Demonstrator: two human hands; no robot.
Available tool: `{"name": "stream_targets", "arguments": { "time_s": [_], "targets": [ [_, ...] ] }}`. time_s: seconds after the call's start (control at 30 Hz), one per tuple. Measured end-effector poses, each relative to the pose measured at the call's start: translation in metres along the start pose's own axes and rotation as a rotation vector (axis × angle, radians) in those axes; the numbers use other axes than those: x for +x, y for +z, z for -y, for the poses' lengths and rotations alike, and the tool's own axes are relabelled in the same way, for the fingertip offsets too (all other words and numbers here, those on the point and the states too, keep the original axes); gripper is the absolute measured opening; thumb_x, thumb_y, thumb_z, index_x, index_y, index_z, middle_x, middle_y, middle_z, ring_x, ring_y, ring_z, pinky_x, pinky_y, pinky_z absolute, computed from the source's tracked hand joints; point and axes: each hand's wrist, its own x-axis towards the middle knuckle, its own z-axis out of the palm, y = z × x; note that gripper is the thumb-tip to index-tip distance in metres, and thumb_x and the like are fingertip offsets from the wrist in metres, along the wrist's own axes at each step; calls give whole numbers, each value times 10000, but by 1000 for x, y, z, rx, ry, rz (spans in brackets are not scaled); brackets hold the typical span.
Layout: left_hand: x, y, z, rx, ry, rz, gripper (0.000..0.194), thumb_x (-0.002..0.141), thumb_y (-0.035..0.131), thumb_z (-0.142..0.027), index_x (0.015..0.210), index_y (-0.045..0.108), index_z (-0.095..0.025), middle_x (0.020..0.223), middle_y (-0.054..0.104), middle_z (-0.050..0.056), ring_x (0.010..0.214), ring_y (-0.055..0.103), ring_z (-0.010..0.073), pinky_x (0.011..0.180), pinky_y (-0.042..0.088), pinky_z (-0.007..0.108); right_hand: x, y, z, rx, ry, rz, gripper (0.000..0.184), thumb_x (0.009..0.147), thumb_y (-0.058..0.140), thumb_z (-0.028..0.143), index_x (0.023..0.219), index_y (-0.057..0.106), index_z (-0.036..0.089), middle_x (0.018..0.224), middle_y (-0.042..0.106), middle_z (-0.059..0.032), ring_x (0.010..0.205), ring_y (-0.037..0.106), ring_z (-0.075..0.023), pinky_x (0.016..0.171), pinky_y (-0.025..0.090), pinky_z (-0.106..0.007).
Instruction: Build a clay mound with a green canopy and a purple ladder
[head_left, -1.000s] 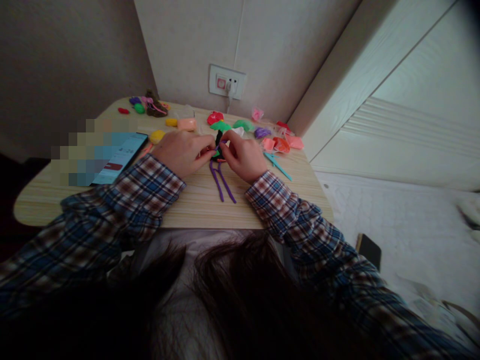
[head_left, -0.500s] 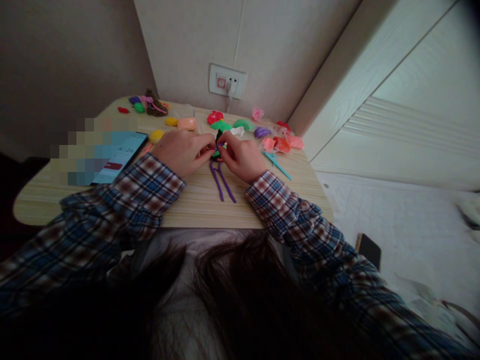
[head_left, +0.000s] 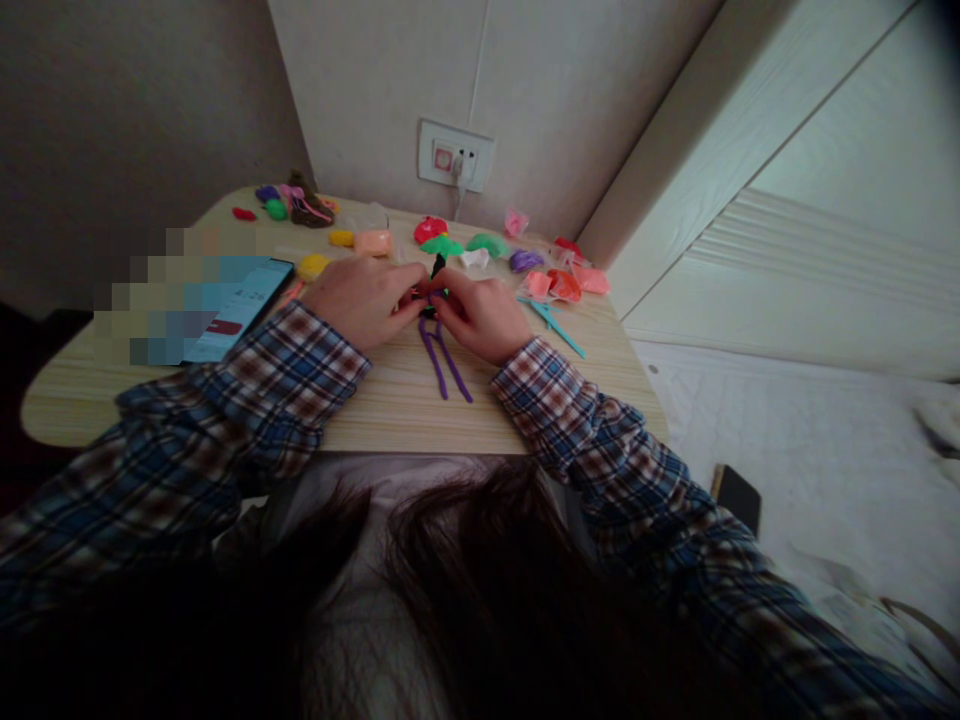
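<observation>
My left hand (head_left: 367, 302) and my right hand (head_left: 486, 315) meet over the middle of the table, both closed in a pinch. Between their fingertips is a thin bit of purple modelling clay (head_left: 435, 296). Under and behind the fingers lies a black clay piece (head_left: 438, 265) with some green on it, mostly hidden. Two long purple clay strands (head_left: 444, 365) stretch from beneath the fingertips toward me on the tabletop. Just right of my right hand rests a turquoise plastic tool (head_left: 555, 326).
Along the back of the wooden table (head_left: 397, 420) lie green clay (head_left: 441, 246), red clay (head_left: 430, 230), purple clay (head_left: 526, 261) and wrapped orange clay (head_left: 564, 286). A phone (head_left: 232, 312) with a lit screen stands left. A brown clay lump (head_left: 309, 208) sits at the back left.
My right fingertips have shifted slightly left, closer to my left ones, and cover more of the black and green clay. The purple strands stay in place.
</observation>
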Motion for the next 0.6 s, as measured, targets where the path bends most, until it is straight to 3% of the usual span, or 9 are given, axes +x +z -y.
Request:
{"name": "stream_targets", "arguments": {
  "time_s": [0.37,0.6],
  "targets": [
    [1,11,10,-61,107,-22,433,886,237,-453,1110,511,-203,1092,587,-24,1206,451,297,975,393,452,1,2,-2,-3,-41,-15,286,919,293,278,1050,511,147,761,619,-40,697,558,-175,631,323,-271],
    [1,7,7,-36,51,43,498,888,200,-485,1173,494,-201,1145,564,-5,1197,461,318,984,379,494,1,2,-1,-12,-35,-10,304,924,278,280,1065,512,145,787,626,-52,714,559,-182,636,327,-277]
  ]
}}
